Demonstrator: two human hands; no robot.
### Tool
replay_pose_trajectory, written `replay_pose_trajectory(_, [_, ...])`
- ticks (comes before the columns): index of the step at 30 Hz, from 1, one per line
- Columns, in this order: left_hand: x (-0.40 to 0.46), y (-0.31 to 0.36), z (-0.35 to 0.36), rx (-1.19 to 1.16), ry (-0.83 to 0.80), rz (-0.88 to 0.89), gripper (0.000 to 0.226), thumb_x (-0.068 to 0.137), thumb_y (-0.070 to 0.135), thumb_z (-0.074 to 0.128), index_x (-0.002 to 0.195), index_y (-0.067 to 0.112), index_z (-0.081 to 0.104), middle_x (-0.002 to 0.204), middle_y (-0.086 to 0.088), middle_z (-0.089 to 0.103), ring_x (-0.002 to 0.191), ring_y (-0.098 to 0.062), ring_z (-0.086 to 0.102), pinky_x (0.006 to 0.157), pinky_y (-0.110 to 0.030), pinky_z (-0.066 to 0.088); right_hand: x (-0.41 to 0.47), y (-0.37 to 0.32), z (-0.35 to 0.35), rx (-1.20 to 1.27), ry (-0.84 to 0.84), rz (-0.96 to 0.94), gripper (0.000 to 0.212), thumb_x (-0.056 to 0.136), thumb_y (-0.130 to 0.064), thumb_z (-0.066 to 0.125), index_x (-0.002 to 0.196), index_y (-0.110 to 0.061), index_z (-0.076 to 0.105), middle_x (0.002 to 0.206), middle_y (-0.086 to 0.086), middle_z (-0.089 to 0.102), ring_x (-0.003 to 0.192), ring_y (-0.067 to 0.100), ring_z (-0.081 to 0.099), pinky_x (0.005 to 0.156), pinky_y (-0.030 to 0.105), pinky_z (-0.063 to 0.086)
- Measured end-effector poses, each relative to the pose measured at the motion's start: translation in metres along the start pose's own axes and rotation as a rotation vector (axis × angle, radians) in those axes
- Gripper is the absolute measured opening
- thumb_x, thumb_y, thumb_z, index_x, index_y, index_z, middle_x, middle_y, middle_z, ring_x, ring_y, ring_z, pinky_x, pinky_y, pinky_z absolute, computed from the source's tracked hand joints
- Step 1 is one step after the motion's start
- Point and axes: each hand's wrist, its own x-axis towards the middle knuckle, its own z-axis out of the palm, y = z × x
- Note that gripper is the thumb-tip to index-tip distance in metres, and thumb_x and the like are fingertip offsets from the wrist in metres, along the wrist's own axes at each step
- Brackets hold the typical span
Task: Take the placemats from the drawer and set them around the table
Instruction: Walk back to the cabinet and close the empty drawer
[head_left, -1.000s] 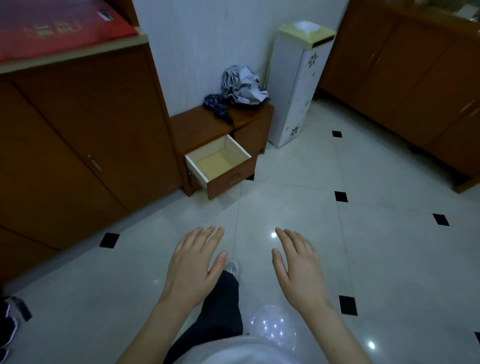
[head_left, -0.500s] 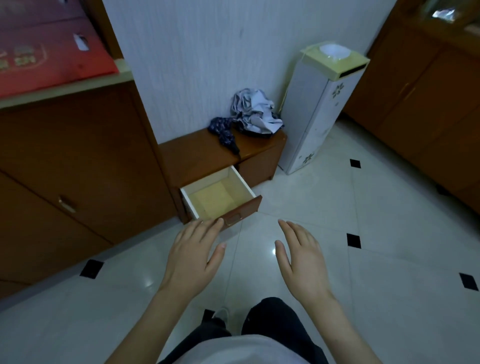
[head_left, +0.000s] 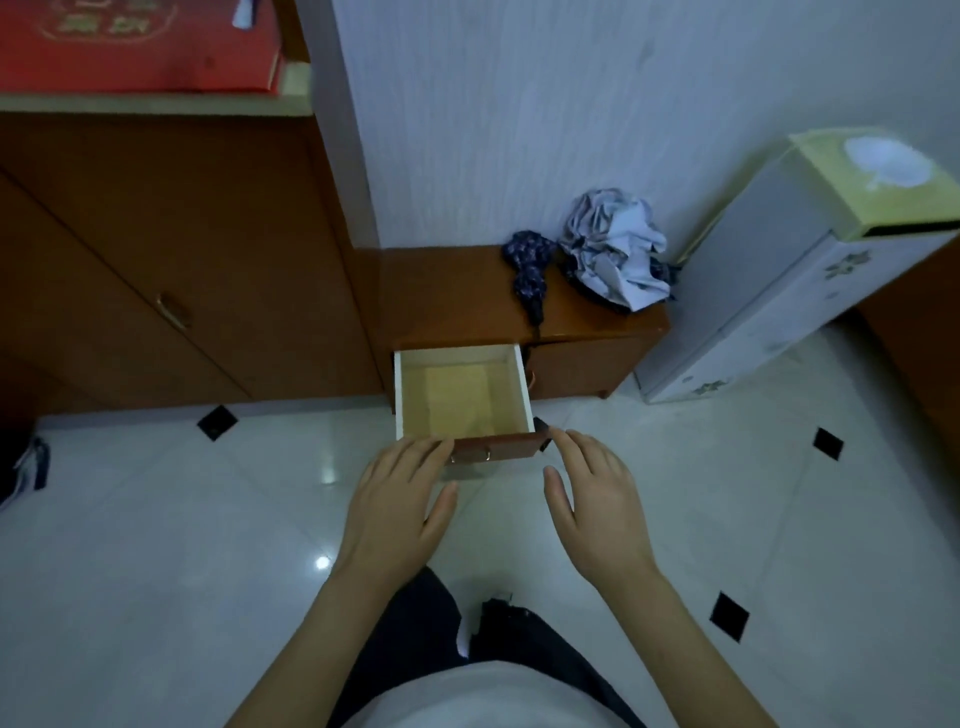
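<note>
Left hand (head_left: 400, 506) and right hand (head_left: 597, 512) flat, fingers straight, at drawer (head_left: 464, 397) front; crumpled cloth (head_left: 615, 270) on cabinet top; drawer handle half-hidden.

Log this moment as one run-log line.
drawer: open, no placemats visible | left hand: open, at drawer front | right hand: open, near front corner | holding: nothing

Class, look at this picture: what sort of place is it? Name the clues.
Probably a room in a home: wooden cabinets, a low wooden side table with an open drawer, crumpled clothes, glossy white floor tiles.
</note>
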Motion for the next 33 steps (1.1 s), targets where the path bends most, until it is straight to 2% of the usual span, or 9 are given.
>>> replay_pose_trajectory(3, [0.013, 0.012, 0.009, -0.011, 0.025, -0.045, 0.053, 0.1, 0.044, 0.026, 0.135, 0.015, 0.054, 0.132, -0.003, 0.058, 0.122, -0.021, 0.049, 0.104, -0.036, 0.036, 0.023, 0.019, -0.002, 0.025, -0.03, -0.035, 0.051, 0.097, -0.036, 0.03, 0.138, -0.013, 0.049, 0.13, 0.006, 0.058, 0.121, 0.023, 0.051, 0.103, 0.042, 0.042])
replay_pose_trajectory(9, [0.059, 0.0, 0.024, 0.007, 0.063, -0.054, 0.047, 0.095, 0.035, 0.038, 0.13, 0.01, 0.057, 0.126, -0.007, 0.061, 0.12, -0.02, 0.045, 0.106, -0.025, 0.023, 0.065, 0.044, 0.026, 0.049, -0.083, -0.058, 0.049, 0.097, -0.034, 0.032, 0.137, -0.011, 0.05, 0.13, 0.007, 0.059, 0.119, 0.023, 0.054, 0.101, 0.041, 0.044])
replay_pose_trajectory(12, [0.09, -0.023, 0.044, -0.013, 0.055, -0.042, 0.047, 0.095, 0.035, 0.038, 0.131, 0.01, 0.056, 0.127, -0.007, 0.061, 0.119, -0.018, 0.043, 0.106, -0.024, 0.022, 0.089, 0.058, 0.059, 0.05, -0.109, -0.036, 0.05, 0.097, -0.036, 0.031, 0.137, -0.012, 0.05, 0.131, 0.006, 0.058, 0.12, 0.023, 0.053, 0.102, 0.04, 0.043])
replay_pose_trajectory(18, [0.166, -0.1, 0.126, 0.019, 0.037, -0.039, 0.049, 0.097, 0.039, 0.034, 0.136, 0.015, 0.052, 0.133, -0.004, 0.057, 0.124, -0.021, 0.046, 0.106, -0.027, 0.026, 0.156, 0.099, 0.168, 0.036, -0.121, -0.077, 0.047, 0.095, -0.033, 0.035, 0.131, -0.011, 0.054, 0.121, 0.005, 0.062, 0.111, 0.022, 0.056, 0.096, 0.038, 0.045])
replay_pose_trajectory(21, [0.201, -0.141, 0.173, 0.068, 0.038, -0.032, 0.053, 0.098, 0.042, 0.029, 0.138, 0.015, 0.05, 0.136, -0.005, 0.055, 0.127, -0.023, 0.047, 0.107, -0.033, 0.03, 0.189, 0.123, 0.226, -0.001, -0.134, -0.111, 0.047, 0.096, -0.034, 0.034, 0.132, -0.011, 0.054, 0.125, 0.004, 0.061, 0.114, 0.021, 0.055, 0.098, 0.039, 0.044])
replay_pose_trajectory(26, [0.262, -0.205, 0.244, 0.096, 0.101, 0.005, 0.052, 0.097, 0.042, 0.03, 0.138, 0.015, 0.05, 0.136, -0.004, 0.054, 0.127, -0.021, 0.045, 0.107, -0.034, 0.031, 0.231, 0.164, 0.32, -0.039, -0.132, -0.151, 0.049, 0.097, -0.037, 0.03, 0.135, -0.015, 0.051, 0.129, 0.001, 0.059, 0.118, 0.02, 0.054, 0.101, 0.042, 0.045])
replay_pose_trajectory(29, [0.303, -0.241, 0.298, 0.129, 0.077, 0.009, 0.057, 0.096, 0.048, 0.026, 0.144, 0.02, 0.042, 0.145, -0.001, 0.046, 0.137, -0.021, 0.036, 0.112, -0.034, 0.025, 0.245, 0.191, 0.382, -0.061, -0.145, -0.207, 0.049, 0.097, -0.039, 0.031, 0.138, -0.018, 0.048, 0.129, -0.001, 0.059, 0.119, 0.019, 0.054, 0.1, 0.041, 0.046])
replay_pose_trajectory(33, [0.352, -0.278, 0.362, 0.237, 0.081, 0.085, 0.06, 0.096, 0.049, 0.026, 0.148, 0.021, 0.032, 0.152, -0.004, 0.036, 0.143, -0.023, 0.026, 0.117, -0.038, 0.018, 0.25, 0.221, 0.454, -0.101, -0.149, -0.301, 0.046, 0.096, -0.04, 0.035, 0.137, -0.023, 0.049, 0.126, -0.006, 0.061, 0.117, 0.018, 0.057, 0.097, 0.032, 0.045])
